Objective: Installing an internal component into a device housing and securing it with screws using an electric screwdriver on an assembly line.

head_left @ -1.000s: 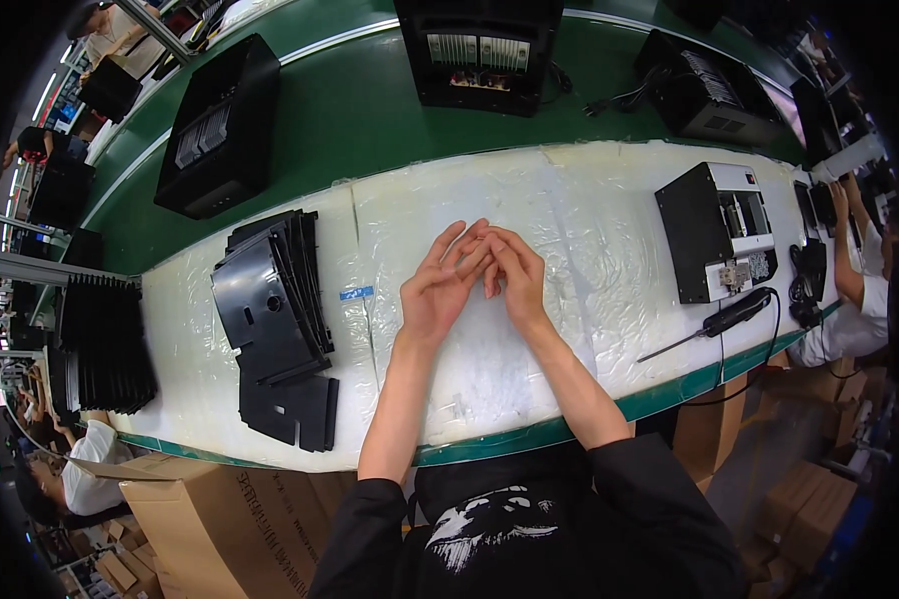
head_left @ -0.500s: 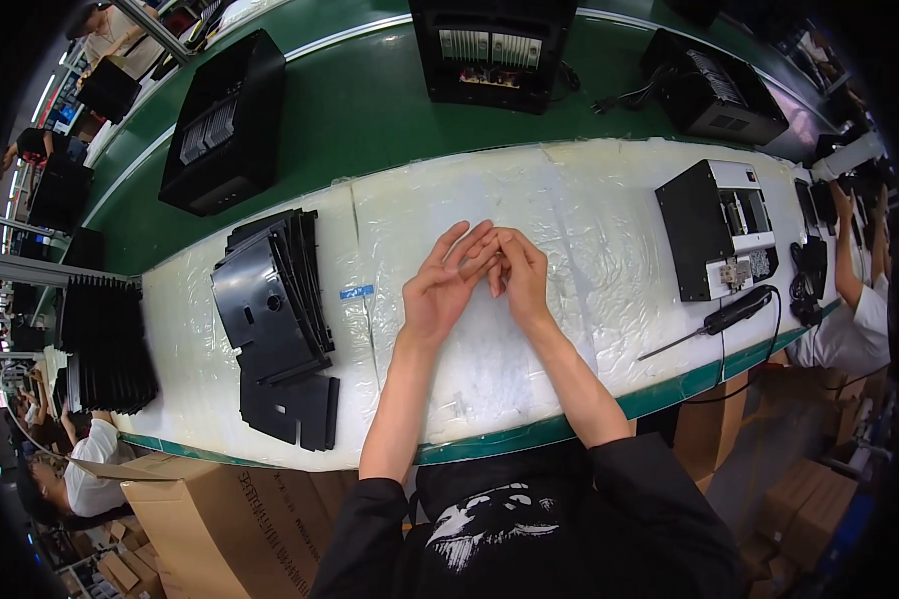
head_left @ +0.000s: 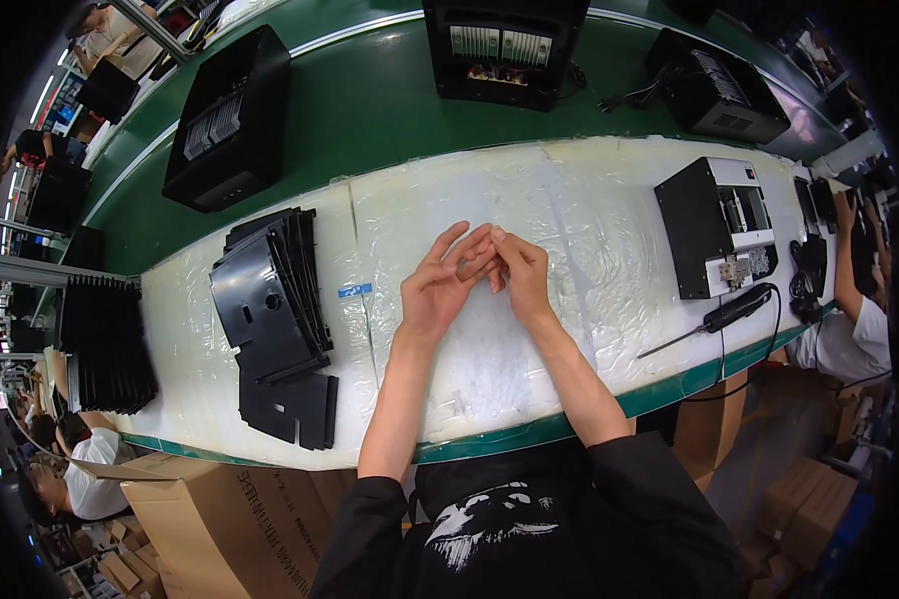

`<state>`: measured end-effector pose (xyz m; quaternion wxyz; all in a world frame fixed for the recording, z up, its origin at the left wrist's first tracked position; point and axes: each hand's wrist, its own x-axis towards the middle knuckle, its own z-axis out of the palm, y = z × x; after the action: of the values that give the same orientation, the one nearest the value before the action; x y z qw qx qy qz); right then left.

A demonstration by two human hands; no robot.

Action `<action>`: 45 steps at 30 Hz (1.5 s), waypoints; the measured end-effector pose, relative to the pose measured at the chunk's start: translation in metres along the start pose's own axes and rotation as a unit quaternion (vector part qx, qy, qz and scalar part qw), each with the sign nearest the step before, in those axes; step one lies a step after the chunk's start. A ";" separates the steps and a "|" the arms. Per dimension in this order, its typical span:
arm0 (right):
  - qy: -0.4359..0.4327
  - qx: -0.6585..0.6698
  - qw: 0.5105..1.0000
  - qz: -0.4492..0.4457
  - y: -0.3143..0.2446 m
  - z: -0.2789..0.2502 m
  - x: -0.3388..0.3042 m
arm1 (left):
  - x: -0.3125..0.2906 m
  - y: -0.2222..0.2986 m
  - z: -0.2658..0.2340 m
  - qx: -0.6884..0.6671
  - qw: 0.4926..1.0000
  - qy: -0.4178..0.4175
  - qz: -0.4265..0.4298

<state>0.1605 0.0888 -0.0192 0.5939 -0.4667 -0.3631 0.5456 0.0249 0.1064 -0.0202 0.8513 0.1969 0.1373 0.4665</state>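
Observation:
My left hand [head_left: 435,295] is held palm up over the wrapped table, its fingers apart and slightly curled. My right hand [head_left: 522,275] meets it at the fingertips, thumb and forefinger closed on the end of one left finger. No object shows in either hand, though something tiny between the fingers could be hidden. To the left of my left hand lies a loose stack of flat black panels [head_left: 270,299]. Farther right of my right hand stand a black-and-silver screw feeder [head_left: 714,230] and a black electric screwdriver [head_left: 729,314] with a long bit and a cord.
Black housings [head_left: 235,110] [head_left: 506,50] [head_left: 724,85] stand on the green conveyor [head_left: 370,110] beyond the white wrapped table [head_left: 499,389]. More black panels [head_left: 105,339] are stacked far left. A cardboard box [head_left: 220,519] sits below the front edge. Co-workers sit at both sides.
My right fingers have shifted slightly along the left fingertips. The middle housing has slid a little to the right, the left one very slightly. A person at the far left has moved an arm.

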 end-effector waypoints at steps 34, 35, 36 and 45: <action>0.007 0.036 0.999 -0.012 -0.002 0.010 -0.009 | -0.005 0.001 -0.006 -0.031 0.999 0.024 0.007; 0.018 0.014 0.999 -0.040 0.000 0.010 -0.007 | -0.002 0.001 -0.006 -0.037 0.999 0.014 0.002; 0.029 -0.008 0.997 -0.066 0.001 0.009 -0.006 | -0.001 0.002 -0.006 -0.043 0.999 0.004 -0.003; 0.013 -0.023 0.995 -0.096 -0.002 0.010 -0.006 | -0.001 0.002 -0.004 -0.035 0.999 0.000 -0.034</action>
<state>0.1513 0.0842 -0.0139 0.6372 -0.4508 -0.4109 0.4711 0.0216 0.1074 -0.0226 0.8729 0.1624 0.1273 0.4421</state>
